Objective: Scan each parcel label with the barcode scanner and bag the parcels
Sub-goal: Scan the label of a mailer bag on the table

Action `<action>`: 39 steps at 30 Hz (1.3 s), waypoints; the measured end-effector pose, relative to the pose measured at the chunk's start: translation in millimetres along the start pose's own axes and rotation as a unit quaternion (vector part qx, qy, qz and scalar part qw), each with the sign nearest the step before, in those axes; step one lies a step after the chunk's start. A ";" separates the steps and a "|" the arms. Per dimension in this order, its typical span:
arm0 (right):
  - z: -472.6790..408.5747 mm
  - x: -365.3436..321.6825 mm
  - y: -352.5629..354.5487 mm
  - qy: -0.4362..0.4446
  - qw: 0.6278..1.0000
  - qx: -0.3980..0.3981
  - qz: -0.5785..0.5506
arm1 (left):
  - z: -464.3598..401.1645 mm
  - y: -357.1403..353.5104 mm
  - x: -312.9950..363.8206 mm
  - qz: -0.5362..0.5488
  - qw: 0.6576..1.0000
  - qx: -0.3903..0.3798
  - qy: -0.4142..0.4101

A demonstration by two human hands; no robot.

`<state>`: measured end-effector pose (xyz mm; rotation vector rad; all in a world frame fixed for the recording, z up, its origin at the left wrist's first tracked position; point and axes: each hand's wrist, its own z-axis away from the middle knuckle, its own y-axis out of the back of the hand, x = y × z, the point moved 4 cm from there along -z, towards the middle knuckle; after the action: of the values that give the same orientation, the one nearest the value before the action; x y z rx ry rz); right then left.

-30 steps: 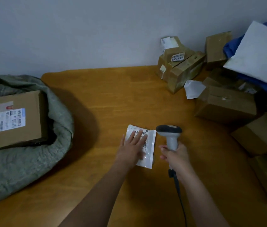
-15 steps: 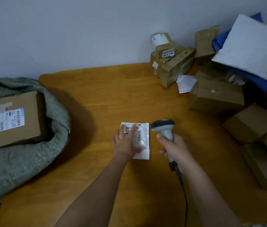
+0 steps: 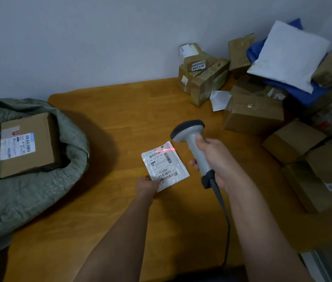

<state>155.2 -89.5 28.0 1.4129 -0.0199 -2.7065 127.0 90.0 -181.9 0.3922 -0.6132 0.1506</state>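
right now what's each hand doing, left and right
Left hand: pinching the near corner of the small white parcel.
Right hand: gripping the barcode scanner by its handle.

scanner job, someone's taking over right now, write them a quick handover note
Left hand pinches the near corner of the small white parcel, label up, over the table.
Right hand grips the barcode scanner; its red line falls across the label's top edge.
Done: one labelled box sits in the grey-green bag.
Left: bag this parcel, then scan and bag the pile of boxes on the right.
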 end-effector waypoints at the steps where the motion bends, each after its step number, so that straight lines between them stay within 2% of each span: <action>1: 3.4 -3.6 -1.0 0.007 1.000 -0.004 0.008 | -2.0 -0.8 -1.6 0.010 1.000 -0.007 0.008; 11: 30.3 -29.5 -1.6 0.054 0.993 -0.024 0.102 | 2.0 -3.2 -3.8 0.059 0.998 -0.023 0.011; 18: 47.9 -47.8 -2.6 0.066 0.991 -0.020 0.117 | 6.7 7.6 -4.8 0.124 0.991 0.011 -0.050; 27: 72.3 -81.8 -10.1 0.108 0.988 -0.022 0.112 | 17.8 29.1 54.2 0.146 0.979 0.006 -0.139; 39: 113.2 -129.4 -13.5 0.179 0.979 -0.019 0.092 | 41.5 77.4 115.7 0.139 0.964 0.052 -0.219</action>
<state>135.0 -68.5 197.9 1.7679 -0.0708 -2.2626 179.2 146.8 -58.8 0.4426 -1.1007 0.3722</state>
